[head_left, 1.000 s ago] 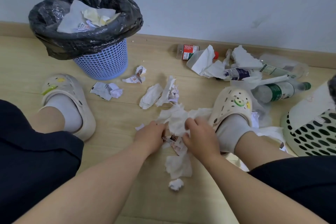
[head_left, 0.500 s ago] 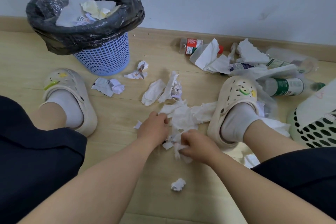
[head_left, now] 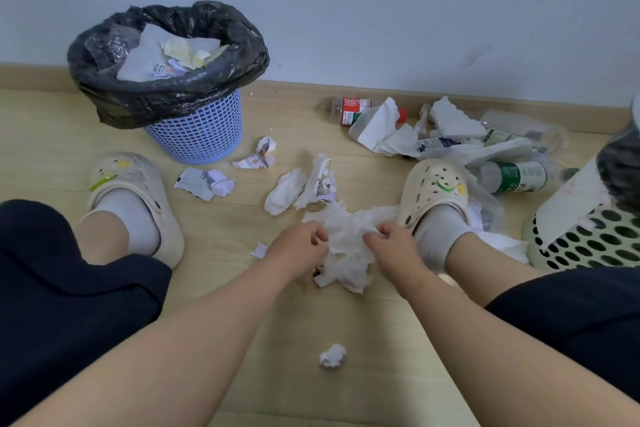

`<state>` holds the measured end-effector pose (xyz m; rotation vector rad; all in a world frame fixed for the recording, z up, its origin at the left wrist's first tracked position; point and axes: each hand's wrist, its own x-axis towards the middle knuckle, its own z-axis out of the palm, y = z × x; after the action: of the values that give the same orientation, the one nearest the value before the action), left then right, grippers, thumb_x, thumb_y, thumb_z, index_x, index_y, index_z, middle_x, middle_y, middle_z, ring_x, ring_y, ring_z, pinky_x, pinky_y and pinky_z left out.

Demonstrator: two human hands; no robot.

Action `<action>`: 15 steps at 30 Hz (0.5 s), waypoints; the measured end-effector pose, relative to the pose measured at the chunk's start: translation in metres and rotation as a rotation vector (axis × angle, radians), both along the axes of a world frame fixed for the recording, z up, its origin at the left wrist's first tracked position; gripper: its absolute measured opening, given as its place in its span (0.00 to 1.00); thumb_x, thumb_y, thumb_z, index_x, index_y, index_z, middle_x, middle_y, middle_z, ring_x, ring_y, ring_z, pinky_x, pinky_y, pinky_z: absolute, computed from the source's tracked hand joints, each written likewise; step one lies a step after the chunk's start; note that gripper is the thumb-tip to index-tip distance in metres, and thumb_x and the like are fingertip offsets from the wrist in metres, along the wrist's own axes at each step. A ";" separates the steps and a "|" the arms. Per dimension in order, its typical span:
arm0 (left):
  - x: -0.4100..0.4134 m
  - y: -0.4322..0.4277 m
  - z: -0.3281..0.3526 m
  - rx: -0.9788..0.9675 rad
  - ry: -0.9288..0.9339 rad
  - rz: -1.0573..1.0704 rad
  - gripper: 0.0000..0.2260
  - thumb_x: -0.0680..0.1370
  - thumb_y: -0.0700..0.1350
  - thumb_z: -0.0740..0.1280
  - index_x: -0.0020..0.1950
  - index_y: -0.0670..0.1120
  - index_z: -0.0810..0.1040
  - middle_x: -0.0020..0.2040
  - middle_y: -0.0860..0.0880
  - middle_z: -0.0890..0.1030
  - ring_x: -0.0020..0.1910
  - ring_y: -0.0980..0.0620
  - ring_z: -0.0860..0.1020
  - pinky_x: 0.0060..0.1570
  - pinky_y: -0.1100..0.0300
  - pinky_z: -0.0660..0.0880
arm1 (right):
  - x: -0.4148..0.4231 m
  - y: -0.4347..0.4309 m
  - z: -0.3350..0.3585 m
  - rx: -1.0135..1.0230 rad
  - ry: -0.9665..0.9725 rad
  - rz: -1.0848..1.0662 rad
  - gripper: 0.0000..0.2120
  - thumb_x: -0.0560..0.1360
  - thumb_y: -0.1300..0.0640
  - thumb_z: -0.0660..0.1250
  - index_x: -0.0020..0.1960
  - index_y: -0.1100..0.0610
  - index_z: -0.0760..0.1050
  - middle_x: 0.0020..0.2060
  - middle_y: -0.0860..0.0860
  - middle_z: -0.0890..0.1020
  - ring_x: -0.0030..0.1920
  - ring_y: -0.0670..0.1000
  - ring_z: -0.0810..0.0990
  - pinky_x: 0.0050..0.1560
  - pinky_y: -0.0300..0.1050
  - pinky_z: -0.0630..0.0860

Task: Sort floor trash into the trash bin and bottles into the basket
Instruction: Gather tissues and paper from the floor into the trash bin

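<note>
risk first: the crumpled tissue heap [head_left: 346, 246] is thin, torn and loosely layered; lifted as one bundle it could shed scraps on the way to the trash bin [head_left: 197, 135], since only its edges are held; one corner lies against the right shoe [head_left: 433, 191], so a quick pull might tear it; the left hand [head_left: 298, 246] and right hand [head_left: 391, 250] sit at either side of the heap, fingers curled into the paper and gripping it, though how much the left one has caught is hard to tell from this angle; the heap lies on the floor between the feet, white, wrinkled, soft; the bin's black liner is nearly full, so added paper may spill; a green-label bottle [head_left: 516, 177] lies near the basket [head_left: 581, 246], among more tissue.
</note>
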<state>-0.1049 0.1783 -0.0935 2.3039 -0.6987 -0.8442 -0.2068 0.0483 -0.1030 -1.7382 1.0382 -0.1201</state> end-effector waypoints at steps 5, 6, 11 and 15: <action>-0.024 0.007 -0.004 0.204 -0.205 -0.520 0.09 0.76 0.51 0.64 0.54 0.50 0.77 0.51 0.51 0.76 0.48 0.54 0.74 0.45 0.60 0.71 | -0.036 0.018 -0.006 -0.108 0.158 0.136 0.15 0.75 0.64 0.56 0.58 0.55 0.74 0.46 0.52 0.78 0.44 0.53 0.75 0.40 0.43 0.72; -0.029 0.007 -0.004 0.217 -0.229 -0.580 0.11 0.76 0.52 0.64 0.55 0.50 0.77 0.52 0.50 0.76 0.50 0.52 0.75 0.47 0.59 0.72 | -0.040 0.020 -0.007 -0.112 0.163 0.144 0.18 0.75 0.65 0.55 0.60 0.54 0.74 0.49 0.53 0.78 0.47 0.53 0.76 0.44 0.45 0.74; -0.050 0.011 -0.008 0.255 -0.321 -0.861 0.21 0.72 0.60 0.68 0.61 0.53 0.72 0.57 0.52 0.72 0.56 0.52 0.71 0.50 0.57 0.71 | -0.057 0.024 -0.006 -0.102 0.206 0.132 0.12 0.74 0.65 0.54 0.46 0.54 0.76 0.43 0.54 0.78 0.45 0.57 0.77 0.47 0.51 0.77; -0.059 0.023 -0.015 0.313 -0.409 -1.034 0.23 0.71 0.54 0.71 0.64 0.53 0.70 0.59 0.51 0.69 0.55 0.51 0.70 0.42 0.61 0.62 | -0.076 0.020 -0.009 -0.109 0.229 0.021 0.09 0.76 0.64 0.52 0.39 0.59 0.66 0.36 0.54 0.71 0.37 0.52 0.69 0.37 0.45 0.64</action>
<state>-0.1637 0.2012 -0.1086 2.3340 -2.1711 -0.9302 -0.2832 0.0684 -0.1117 -1.8937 1.1971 0.0384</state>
